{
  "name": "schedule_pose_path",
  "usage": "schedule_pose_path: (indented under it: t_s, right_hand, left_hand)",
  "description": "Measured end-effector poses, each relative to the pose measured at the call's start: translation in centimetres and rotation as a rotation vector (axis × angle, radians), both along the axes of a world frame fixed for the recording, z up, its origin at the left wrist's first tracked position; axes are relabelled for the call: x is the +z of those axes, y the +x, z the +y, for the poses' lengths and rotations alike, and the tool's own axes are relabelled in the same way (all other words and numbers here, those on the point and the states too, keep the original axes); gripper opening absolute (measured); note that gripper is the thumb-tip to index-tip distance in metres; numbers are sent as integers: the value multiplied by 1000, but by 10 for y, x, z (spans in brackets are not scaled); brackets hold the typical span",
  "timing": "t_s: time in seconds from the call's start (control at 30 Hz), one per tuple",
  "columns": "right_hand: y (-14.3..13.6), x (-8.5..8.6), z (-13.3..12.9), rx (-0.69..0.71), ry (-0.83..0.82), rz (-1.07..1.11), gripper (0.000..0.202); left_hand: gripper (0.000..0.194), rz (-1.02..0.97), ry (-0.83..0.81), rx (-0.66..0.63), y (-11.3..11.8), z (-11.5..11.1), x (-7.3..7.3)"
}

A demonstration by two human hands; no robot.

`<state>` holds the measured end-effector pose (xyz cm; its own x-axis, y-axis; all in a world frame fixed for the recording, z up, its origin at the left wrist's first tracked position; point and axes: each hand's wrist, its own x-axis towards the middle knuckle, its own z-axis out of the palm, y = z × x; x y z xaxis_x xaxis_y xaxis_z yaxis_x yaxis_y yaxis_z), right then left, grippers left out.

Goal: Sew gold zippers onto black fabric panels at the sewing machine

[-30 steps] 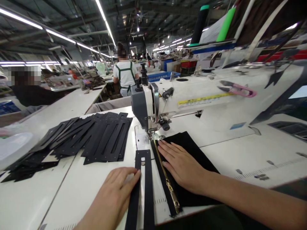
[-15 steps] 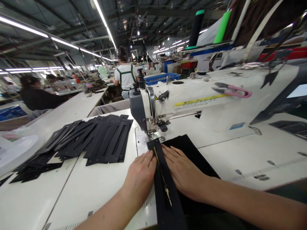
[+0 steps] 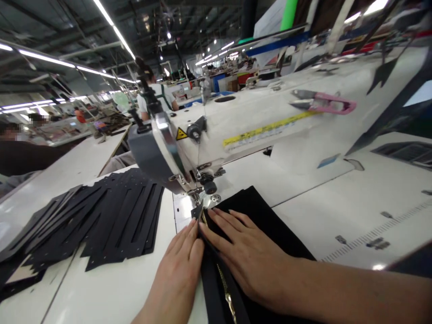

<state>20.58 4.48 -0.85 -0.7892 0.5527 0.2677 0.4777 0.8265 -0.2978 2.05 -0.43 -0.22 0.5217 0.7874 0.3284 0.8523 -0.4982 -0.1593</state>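
Observation:
A black strip (image 3: 211, 288) with a gold zipper (image 3: 222, 275) in its slot lies under the needle area of the white sewing machine (image 3: 263, 121). My left hand (image 3: 180, 265) rests flat at the strip's left edge, fingertips close to the presser foot. Across the strip and zipper lies my right hand (image 3: 243, 247), its fingers spread and pressing down just in front of the foot. Beneath that hand and to its right is a larger black fabric piece (image 3: 259, 216). The zipper's gold pull shows near the bottom edge.
Many flat black slotted strips (image 3: 124, 216) are fanned out on the white table (image 3: 101, 288) at the left. Pink-handled snips (image 3: 330, 102) and a yellow measuring tape (image 3: 266, 129) are on the machine arm. People sit or stand at tables behind.
The head view has come closer to the machine. My right hand has moved over the strip and zipper, which it lay beside before. The strip's upper part now looks bent around the zipper.

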Motion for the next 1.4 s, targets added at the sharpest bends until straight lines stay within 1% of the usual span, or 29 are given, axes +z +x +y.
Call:
schedule_pose_path:
  t_s: [0.1,0.2,0.37,0.47,0.53,0.63,0.77,0.9,1.0,1.07,1.23,1.4]
  right_hand:
    - [1,2,1,2,-46,21,51]
    - [1,2,2,-3,-61,55,52]
    - [4,4,5,1,-51,74,55]
    - [6,4,5,0,-34,69,55]
    - [7,4,4,3,-14,50,54]
    - [6,3,3,17,16,16,53]
    - [3,-1,2,30,66,-1,50]
    - [0,-4,2,27,147,-28,53]
    - [-2,-7,5,32,179,-39,54]
    - [-3,-8,8,40,201,-36,54]
    - [-8,-8,16,42,244,-28,53]
    - [-15,-4,27,47,229,-42,51]
  left_hand:
    - [32,48,21,-16,-7,1,-4]
    - [36,104,54,-45,-11,3,-3]
    - [38,164,105,-86,-9,8,1]
    - [37,188,101,-86,-6,8,3]
    - [38,174,58,-73,-3,7,4]
    - [44,65,17,-8,0,3,3]
    - [40,-68,18,10,0,-2,0]
    - [37,-74,53,75,1,-3,-3]
    - [32,-63,125,32,2,-1,-5]
    - [31,-51,145,17,1,2,-6]
    - [30,-45,105,26,-1,11,-5]
    - [32,-73,75,54,-4,21,-4]
